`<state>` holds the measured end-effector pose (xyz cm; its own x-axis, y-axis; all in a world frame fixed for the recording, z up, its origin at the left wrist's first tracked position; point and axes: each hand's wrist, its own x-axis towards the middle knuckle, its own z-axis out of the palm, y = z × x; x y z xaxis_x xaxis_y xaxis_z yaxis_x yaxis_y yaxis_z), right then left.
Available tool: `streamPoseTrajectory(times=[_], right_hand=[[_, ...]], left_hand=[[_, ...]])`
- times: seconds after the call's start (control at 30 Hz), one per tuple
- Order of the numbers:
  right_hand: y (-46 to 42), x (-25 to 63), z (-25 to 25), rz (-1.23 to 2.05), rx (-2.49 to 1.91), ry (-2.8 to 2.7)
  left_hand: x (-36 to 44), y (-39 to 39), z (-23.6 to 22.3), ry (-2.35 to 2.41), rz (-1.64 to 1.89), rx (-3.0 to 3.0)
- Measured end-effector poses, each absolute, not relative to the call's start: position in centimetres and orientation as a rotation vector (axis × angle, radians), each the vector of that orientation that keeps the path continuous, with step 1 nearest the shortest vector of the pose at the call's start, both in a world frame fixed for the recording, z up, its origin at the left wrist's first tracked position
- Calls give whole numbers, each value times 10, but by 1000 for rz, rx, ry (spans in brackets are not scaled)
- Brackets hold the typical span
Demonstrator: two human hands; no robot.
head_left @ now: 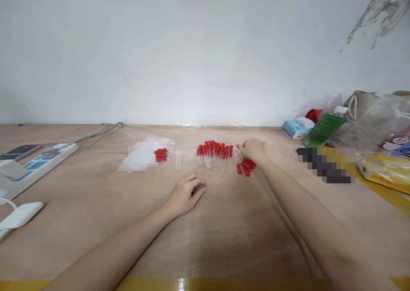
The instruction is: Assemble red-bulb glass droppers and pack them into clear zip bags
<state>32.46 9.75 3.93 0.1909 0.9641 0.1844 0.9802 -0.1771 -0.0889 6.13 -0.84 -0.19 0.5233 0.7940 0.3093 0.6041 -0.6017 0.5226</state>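
Observation:
My right hand (254, 148) is closed at the right end of a row of droppers (214, 152) with red rubber bulbs and thin clear tubes. From under its fingers a clear dropper tube (237, 161) slants down to the left; its upper end is hidden by the hand. Loose red rubber bulbs (246, 168) lie beside and partly under this hand. My left hand (186, 195) rests on the table with its fingers loosely bent, thumb apart, holding nothing. Just beyond it, bare clear tubes (183, 161) lie side by side, left of the finished-looking droppers.
Clear plastic bags (141, 155) lie at the left, with a stack of red bulbs (160, 154) on them. A white power strip (41, 165) sits far left. A green bottle (325, 127), a blue tissue box (294, 129) and plastic packages (384, 171) stand at the right.

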Motion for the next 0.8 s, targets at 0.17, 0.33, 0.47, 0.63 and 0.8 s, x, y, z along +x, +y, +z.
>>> streamPoseTrajectory(times=[0.17, 0.33, 0.47, 0.63, 0.8], right_hand=[[93, 321, 36, -266, -2279, -2069], [90, 314, 38, -104, -2287, -2082], [93, 313, 39, 241, -2343, -2006], [100, 311, 34, 437, -2380, -1868], [96, 311, 33, 422, -2350, -1770]], left_hand=[[62, -9, -1, 1147, 772, 2419], [61, -9, -2, 1147, 778, 2420], [61, -9, -3, 1163, 775, 2415], [60, -7, -2, 1314, 899, 2364], [31, 22, 8, 1732, 1201, 2362]])
